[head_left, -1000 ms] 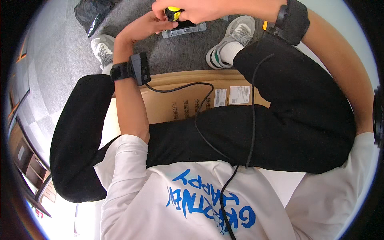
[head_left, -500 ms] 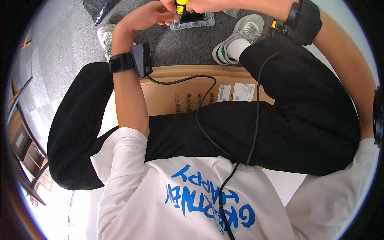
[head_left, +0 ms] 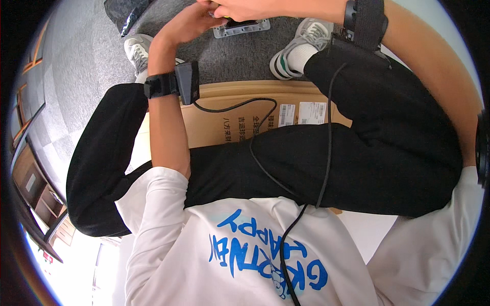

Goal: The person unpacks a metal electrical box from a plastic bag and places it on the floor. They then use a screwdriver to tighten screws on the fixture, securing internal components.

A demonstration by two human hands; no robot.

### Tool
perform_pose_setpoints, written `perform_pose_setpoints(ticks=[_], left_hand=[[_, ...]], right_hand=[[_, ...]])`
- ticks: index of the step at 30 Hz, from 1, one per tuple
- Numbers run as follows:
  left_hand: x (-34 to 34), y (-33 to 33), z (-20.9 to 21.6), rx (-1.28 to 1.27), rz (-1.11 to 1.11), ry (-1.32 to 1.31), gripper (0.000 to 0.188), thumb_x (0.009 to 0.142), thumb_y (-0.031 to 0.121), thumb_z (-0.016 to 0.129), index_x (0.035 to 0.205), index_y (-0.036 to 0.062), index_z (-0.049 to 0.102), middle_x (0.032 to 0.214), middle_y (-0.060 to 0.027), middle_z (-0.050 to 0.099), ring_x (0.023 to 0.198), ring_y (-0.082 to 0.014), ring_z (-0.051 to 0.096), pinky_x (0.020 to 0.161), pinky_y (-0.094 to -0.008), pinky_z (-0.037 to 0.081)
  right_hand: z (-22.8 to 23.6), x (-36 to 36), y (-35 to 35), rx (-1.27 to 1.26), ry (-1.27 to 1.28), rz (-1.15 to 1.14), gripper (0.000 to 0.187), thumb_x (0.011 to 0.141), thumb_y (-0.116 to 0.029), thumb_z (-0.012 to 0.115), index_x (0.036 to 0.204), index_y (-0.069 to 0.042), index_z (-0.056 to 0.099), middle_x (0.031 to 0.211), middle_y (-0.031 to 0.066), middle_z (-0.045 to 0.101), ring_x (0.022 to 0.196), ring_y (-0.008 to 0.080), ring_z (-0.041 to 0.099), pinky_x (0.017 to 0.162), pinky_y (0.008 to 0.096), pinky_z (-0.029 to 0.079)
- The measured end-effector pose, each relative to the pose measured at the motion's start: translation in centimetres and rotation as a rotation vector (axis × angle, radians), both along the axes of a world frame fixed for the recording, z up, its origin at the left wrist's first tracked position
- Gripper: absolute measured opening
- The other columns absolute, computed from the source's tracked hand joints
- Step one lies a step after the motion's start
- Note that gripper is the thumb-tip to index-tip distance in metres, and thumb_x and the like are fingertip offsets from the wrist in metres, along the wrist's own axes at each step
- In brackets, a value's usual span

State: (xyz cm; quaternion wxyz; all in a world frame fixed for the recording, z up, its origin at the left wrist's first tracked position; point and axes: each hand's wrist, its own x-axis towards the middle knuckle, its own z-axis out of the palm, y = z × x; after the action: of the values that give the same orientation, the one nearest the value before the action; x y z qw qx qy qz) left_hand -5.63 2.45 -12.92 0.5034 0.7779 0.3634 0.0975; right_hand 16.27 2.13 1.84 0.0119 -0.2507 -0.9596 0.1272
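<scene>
At the top edge, my left hand [head_left: 190,23] and my right hand [head_left: 242,7] meet over a grey metal frame [head_left: 242,32] with a dark middle and holes along its rim. My right hand is closed around a yellow-and-black handled tool; now only a small bit of yellow shows under its fingers, and the upper part of the hand is cut off. My left fingers are bent together beside the tool, at the frame's left end. Whatever they pinch is hidden. The frame lies on the grey carpet [head_left: 219,64] between my shoes.
A brown cardboard box [head_left: 204,122] with white labels lies in front of my black-trousered legs. Black cables [head_left: 329,127] run from the wrist devices across my lap. A black plastic bag [head_left: 125,14] is at the far left; shelves [head_left: 38,183] stand at the left rim.
My right hand and forearm have shifted left and now cover most of the yellow-and-black tool. My left wrist has turned and moved slightly right. The frame sits slightly further left in view.
</scene>
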Motion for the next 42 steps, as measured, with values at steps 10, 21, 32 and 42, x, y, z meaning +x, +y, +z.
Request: perform_pose_setpoints(ticks=[10,21,32,42], left_hand=[[1.9,-1.8,3.1,-0.05,0.177,-0.328,0.037,0.092,0.003,0.071,0.128,-0.0006,0.063,0.119,-0.0113,0.071,0.11,-0.0208,0.066,0.096,-0.0363,0.053],[-0.8,0.1,-0.1,-0.156,0.06,-0.279,0.031,0.097,-0.001,0.067,0.128,-0.0008,0.064,0.124,-0.0066,0.07,0.117,-0.0163,0.064,0.101,-0.0334,0.052],[0.7,-0.5,-0.4,0.021,0.102,-0.303,0.03,0.097,0.0,0.068,0.126,-0.002,0.064,0.12,-0.0063,0.071,0.114,-0.0149,0.064,0.098,-0.0317,0.052],[-0.6,-0.2,0.5,-0.087,0.059,-0.41,0.039,0.093,0.006,0.074,0.13,0.0009,0.062,0.121,-0.0074,0.069,0.114,-0.0161,0.062,0.098,-0.0326,0.051]], right_hand=[[1.0,0.6,-0.8,-0.207,-0.025,-0.345,0.026,0.088,-0.019,0.069,0.098,0.005,0.067,0.094,0.0228,0.068,0.098,0.0412,0.066,0.085,0.0471,0.054],[-0.2,0.9,0.5,-0.152,0.027,0.105,0.015,0.084,-0.014,0.066,0.095,-0.007,0.073,0.095,0.0216,0.068,0.087,0.0417,0.067,0.076,0.0488,0.055],[0.8,-0.2,-0.8,-0.181,-0.085,-0.16,0.025,0.09,-0.022,0.069,0.104,-0.002,0.066,0.108,0.0249,0.067,0.097,0.0431,0.069,0.082,0.0494,0.056],[1.3,-1.0,-1.9,-0.162,0.064,-0.325,0.027,0.09,-0.022,0.067,0.108,-0.002,0.065,0.103,0.0263,0.068,0.094,0.0451,0.069,0.079,0.0509,0.056]])
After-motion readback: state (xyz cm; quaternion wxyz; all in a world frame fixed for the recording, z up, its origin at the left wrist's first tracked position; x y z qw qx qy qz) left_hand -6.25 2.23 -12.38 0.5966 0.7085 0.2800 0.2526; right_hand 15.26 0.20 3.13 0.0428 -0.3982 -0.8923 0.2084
